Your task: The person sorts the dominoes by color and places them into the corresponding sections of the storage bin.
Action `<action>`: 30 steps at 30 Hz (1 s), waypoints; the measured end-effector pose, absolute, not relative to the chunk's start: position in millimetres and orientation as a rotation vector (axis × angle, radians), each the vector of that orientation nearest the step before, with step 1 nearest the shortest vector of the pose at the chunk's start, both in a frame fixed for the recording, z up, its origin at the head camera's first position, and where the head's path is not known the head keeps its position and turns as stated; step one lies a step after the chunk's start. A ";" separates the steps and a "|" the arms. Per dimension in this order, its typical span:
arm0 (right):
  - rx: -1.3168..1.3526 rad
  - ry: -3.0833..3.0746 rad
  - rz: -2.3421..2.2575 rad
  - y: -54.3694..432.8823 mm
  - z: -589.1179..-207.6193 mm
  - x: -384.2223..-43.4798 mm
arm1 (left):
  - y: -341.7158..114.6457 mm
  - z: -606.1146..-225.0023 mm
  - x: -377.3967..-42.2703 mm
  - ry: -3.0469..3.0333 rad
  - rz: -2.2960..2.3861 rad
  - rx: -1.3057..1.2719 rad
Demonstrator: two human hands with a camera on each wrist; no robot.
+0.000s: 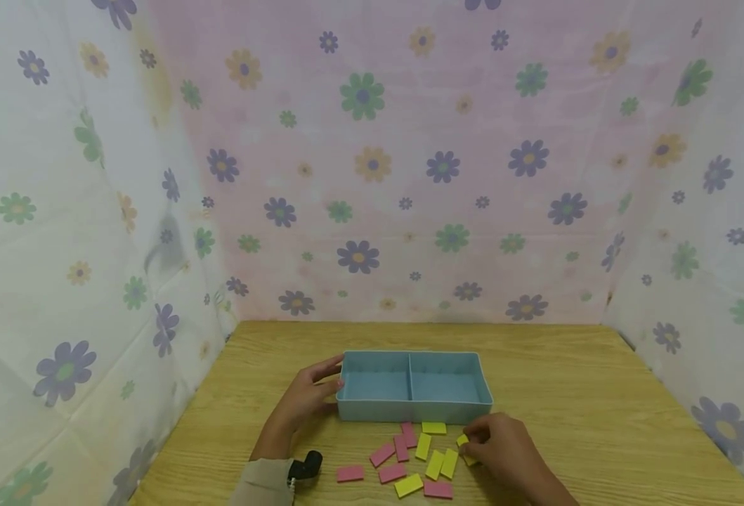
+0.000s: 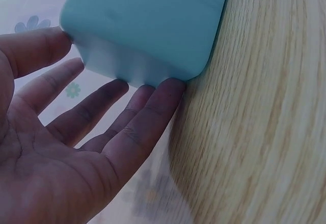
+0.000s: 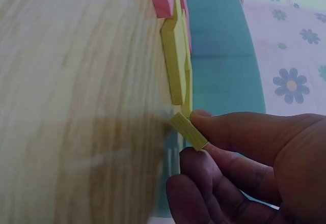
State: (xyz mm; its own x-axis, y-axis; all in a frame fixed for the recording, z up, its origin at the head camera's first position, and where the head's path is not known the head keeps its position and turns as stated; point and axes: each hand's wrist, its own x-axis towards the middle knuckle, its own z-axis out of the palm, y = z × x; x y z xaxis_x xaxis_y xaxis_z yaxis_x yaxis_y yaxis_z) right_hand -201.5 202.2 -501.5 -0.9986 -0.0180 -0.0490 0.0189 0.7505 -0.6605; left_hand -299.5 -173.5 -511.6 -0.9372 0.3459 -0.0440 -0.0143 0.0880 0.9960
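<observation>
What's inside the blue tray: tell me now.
The blue tray has a divider; the left compartment and right compartment show only bare floor and walls. The near wall covers the floor strip directly behind it.

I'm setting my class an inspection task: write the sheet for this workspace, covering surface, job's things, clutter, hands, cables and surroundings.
Surface: wood-grain table
Job's things: light-blue two-compartment tray; loose pink tiles and yellow tiles in front of it
Clutter: nothing seen
Hands: left hand touches the tray's left end; right hand pinches one yellow tile; black object at the left sleeve
Cables: nothing seen
Surroundings: floral sheeting on three sides
</observation>
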 end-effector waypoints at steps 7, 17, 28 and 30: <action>0.040 2.866 -1.127 202.5 -496.6 -204.3 | -174.3 -510.7 -298.6 2.157 1.890 0.345; -0.118 2.736 -1.291 206.7 -485.0 -203.9 | -174.3 -512.6 -295.8 2.153 1.891 0.349; -0.172 2.681 -1.429 200.4 -466.4 -212.8 | -173.2 -509.7 -296.5 2.169 1.879 0.345; -0.136 2.673 -1.448 199.1 -464.6 -215.2 | -172.3 -508.9 -297.6 2.187 1.861 0.350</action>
